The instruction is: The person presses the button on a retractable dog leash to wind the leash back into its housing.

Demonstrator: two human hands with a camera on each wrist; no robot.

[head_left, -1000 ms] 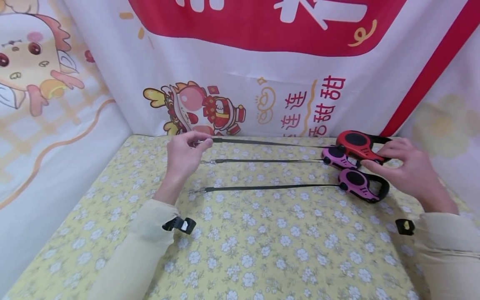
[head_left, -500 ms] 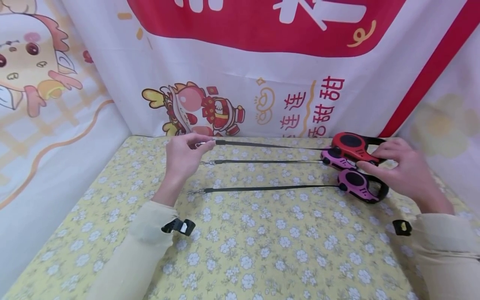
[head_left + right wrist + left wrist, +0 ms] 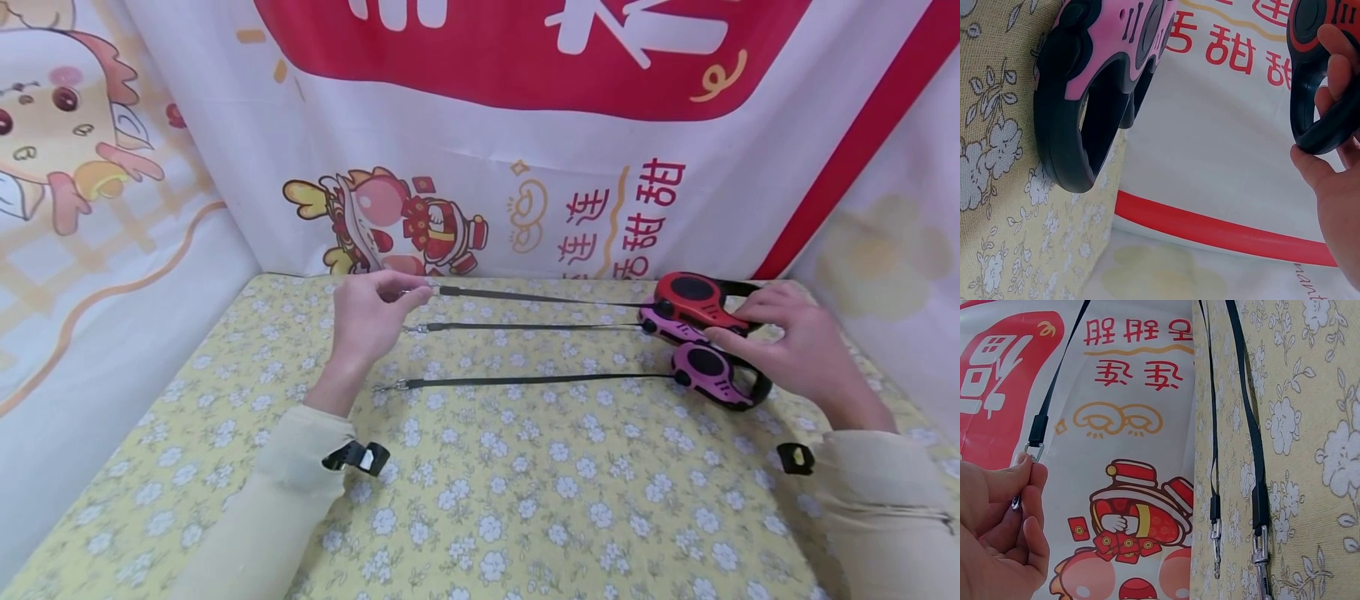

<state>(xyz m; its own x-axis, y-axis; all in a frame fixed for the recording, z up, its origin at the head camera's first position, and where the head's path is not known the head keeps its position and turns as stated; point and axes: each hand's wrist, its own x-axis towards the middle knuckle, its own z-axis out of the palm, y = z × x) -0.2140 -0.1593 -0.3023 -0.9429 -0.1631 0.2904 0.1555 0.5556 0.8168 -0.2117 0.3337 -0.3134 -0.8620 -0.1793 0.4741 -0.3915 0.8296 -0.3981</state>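
My right hand [image 3: 791, 346] grips a red retractable leash [image 3: 693, 298] by its black handle [image 3: 1329, 119], lifted above the table's far right. Its black strap [image 3: 540, 297] runs left to a metal clip that my left hand [image 3: 371, 312] pinches between thumb and fingers [image 3: 1019, 478]. Two pink leash housings lie on the table: one [image 3: 671, 327] under the red one, another [image 3: 712, 375] nearer me. Their straps [image 3: 525, 380] are pulled out to the left and lie flat, ending in metal clips [image 3: 1259, 556].
The table carries a yellow cloth with white flowers [image 3: 525, 500]. A printed banner [image 3: 525, 167] hangs along the back and both sides, close behind the leashes. Small black clips [image 3: 358, 457] sit on both cream sleeves.
Both hands, with the red leash and its taut strap, have shifted slightly left and lower in the head view. The two pink leashes have not moved.
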